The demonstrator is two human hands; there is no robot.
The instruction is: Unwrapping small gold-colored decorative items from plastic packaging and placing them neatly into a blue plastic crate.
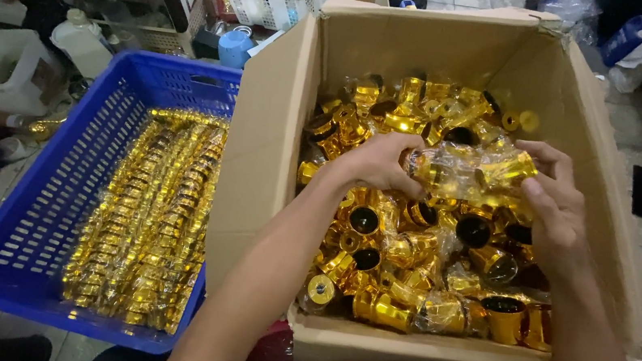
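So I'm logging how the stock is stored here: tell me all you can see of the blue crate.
The blue crate is a rectangular plastic basket with slotted, perforated walls and base, open on top. It sits flat on the tiled floor, touching the left side of the cardboard box. Long rows of shiny gold caps in clear wrap fill its right half; its left half shows bare base. Neither hand touches it.

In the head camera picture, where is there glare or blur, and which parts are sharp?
Head view: strong glare on the gold caps in the cardboard box and on the rows in the blue crate; the clear-wrapped bundle between left hand and right hand is slightly smeared; the right edge is blurred and dark; the box walls bend from wide-lens distortion.
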